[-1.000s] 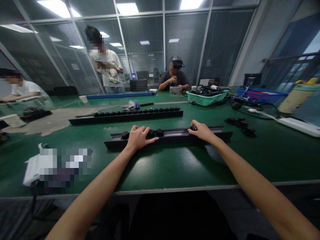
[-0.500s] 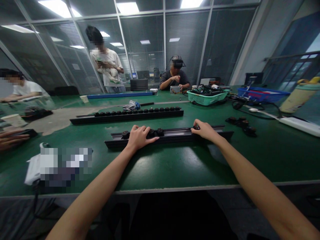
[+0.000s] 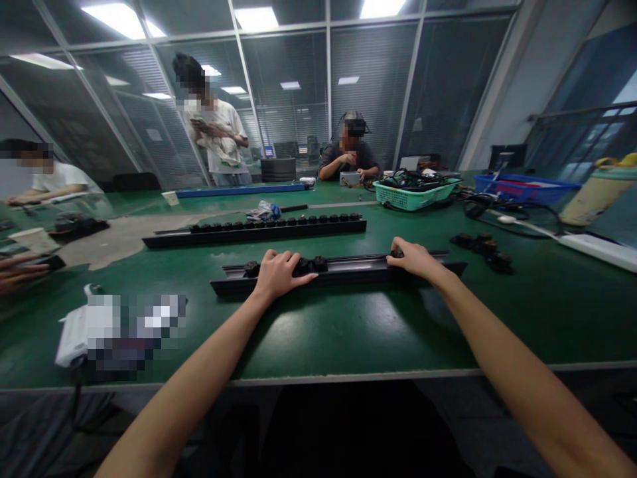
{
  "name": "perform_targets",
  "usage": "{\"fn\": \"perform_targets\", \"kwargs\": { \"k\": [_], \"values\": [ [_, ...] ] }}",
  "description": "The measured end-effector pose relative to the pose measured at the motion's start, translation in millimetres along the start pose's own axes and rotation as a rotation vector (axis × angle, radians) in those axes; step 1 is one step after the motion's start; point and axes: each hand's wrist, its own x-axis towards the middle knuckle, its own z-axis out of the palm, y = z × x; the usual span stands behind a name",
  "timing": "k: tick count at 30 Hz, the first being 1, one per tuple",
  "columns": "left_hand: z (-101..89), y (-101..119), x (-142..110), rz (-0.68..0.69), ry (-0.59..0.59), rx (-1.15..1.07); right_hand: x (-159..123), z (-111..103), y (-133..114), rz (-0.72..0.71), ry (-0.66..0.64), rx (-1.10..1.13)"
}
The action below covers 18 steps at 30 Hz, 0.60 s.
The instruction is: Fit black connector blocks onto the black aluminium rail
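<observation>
A long black rail (image 3: 358, 266) with a shiny channel lies across the table in front of me. My left hand (image 3: 277, 273) grips it left of the middle, fingers over the far side and thumb along the near edge. Small black blocks sit in the channel by this hand: one block (image 3: 320, 263) to its right, another block (image 3: 251, 268) to its left, and one partly covered by the fingers. Toward the rail's right end, my right hand (image 3: 415, 257) pinches a similar black block (image 3: 397, 253) at the channel. Its underside is hidden.
Behind lies a second black rail (image 3: 259, 237) filled with several blocks. Loose black blocks (image 3: 480, 247) lie to the right, near a white power strip (image 3: 600, 252). A green basket (image 3: 415, 196) holds cables. Other people are around the table, one with a hand (image 3: 20, 272) at far left.
My right hand has shifted slightly to the right along the rail with the block. My left hand keeps its place on the rail.
</observation>
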Motion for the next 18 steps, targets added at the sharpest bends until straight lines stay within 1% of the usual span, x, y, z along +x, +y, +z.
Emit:
{"fn": "perform_targets", "kwargs": {
  "k": [6, 15, 18],
  "values": [
    [-0.6, -0.1, 0.3, 0.006, 0.003, -0.008, 0.1, -2.2, 2.0, 0.037, -0.024, -0.052],
    [-1.7, -0.2, -0.1, 0.005, 0.002, 0.01, 0.2, -10.2, 9.5, 0.151, -0.078, -0.103],
    [-1.8, 0.0, 0.1, 0.01, 0.004, 0.011, -0.3, -12.6, 10.6, 0.153, -0.101, -0.124]
  ]
}}
